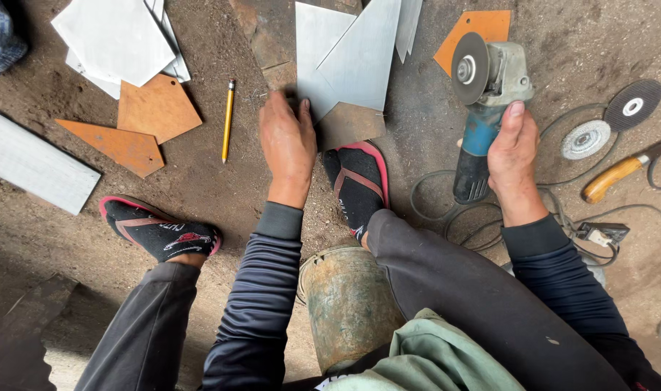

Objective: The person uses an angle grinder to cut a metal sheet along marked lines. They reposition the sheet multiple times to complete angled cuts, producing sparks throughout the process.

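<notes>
Squatting over the dirt floor, the person gripped the angle grinder (484, 101) with the right hand (515, 156), fingers wrapped round its blue body. Left of the grinder, the left hand (287, 141) lay flat, fingers together, pressing the metal sheet (352, 58). Further left lay a pencil (228, 119).

Pencil (228, 120) left of metal sheets (348, 61)
</notes>
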The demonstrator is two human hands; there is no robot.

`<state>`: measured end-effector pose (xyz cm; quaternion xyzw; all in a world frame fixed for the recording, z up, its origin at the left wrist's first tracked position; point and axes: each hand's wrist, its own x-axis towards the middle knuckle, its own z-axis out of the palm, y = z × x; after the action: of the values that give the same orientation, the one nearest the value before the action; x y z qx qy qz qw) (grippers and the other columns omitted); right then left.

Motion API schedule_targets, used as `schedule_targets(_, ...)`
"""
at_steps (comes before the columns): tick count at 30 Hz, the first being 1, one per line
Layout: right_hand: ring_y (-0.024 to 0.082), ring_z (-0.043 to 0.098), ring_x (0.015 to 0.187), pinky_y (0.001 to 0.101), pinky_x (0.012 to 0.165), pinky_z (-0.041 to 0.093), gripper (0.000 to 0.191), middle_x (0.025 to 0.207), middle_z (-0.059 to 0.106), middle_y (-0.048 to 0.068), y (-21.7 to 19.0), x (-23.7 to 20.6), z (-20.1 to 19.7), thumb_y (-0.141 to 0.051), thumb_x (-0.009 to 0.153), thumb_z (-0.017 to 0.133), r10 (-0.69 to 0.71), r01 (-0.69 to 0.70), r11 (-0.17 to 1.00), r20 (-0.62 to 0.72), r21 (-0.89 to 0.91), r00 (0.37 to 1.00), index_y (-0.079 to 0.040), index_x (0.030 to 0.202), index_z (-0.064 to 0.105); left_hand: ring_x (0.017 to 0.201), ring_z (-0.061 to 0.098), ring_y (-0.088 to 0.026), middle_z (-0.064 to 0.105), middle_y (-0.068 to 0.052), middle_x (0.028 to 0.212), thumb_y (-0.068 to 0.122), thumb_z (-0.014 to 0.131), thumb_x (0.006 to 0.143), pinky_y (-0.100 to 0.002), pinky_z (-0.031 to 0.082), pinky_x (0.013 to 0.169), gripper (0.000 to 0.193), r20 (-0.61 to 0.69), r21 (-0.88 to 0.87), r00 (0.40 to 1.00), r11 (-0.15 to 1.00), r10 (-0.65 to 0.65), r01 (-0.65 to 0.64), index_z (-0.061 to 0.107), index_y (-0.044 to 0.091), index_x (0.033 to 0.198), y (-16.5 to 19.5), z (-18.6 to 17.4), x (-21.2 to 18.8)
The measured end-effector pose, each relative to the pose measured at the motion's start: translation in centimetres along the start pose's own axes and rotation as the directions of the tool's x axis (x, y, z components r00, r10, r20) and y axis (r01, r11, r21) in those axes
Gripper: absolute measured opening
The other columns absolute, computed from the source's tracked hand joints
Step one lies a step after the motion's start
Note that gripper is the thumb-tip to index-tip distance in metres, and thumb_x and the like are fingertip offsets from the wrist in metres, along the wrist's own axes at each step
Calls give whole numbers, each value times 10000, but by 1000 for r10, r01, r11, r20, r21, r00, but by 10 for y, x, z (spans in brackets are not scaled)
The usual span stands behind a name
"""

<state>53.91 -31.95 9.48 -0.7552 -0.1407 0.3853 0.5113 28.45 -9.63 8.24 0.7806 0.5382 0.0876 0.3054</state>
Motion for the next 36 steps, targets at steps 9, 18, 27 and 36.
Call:
schedule_targets(9,204,720,766,348,680,635,673,985,686,122,-9,-3,3,-566,1134,385,5,0,993,42,-122,999,65,1242,594,1057,561,-390,581,-200,1110,151,706,970,-480,484,919,313,-76,-13,992,995,97,-98,558,-30,1178,22,29,1)
schedule_targets(18,314,711,915,432,814,543,647,999,716,188,-2,-2,-4,-560,1124,393,-142,181,811,113,-556,983,33,1211,637,1100,544,-372,565,-180,1167,176,690,988,-462,477,948,392,-47,24,969,970,243,-242,538,-30,1286,27,43,14)
schedule_targets(27,389,730,977,452,834,544,622,1013,724,216,-14,0,14,-575,1088,413,-31,220,717,285,-662,958,-29,1290,630,1035,544,-305,550,-118,1113,170,655,994,-428,471,884,414,11,23,961,960,277,-278,585,92,1395,25,33,21)
schedule_targets(36,387,707,1060,444,896,527,667,1102,721,226,-21,7,26,-610,1091,385,-48,261,687,315,-678,948,-27,1324,611,1079,529,-286,545,-98,1158,183,632,1003,-405,464,931,485,29,21,922,922,386,-386,548,66,1466,3,31,18)
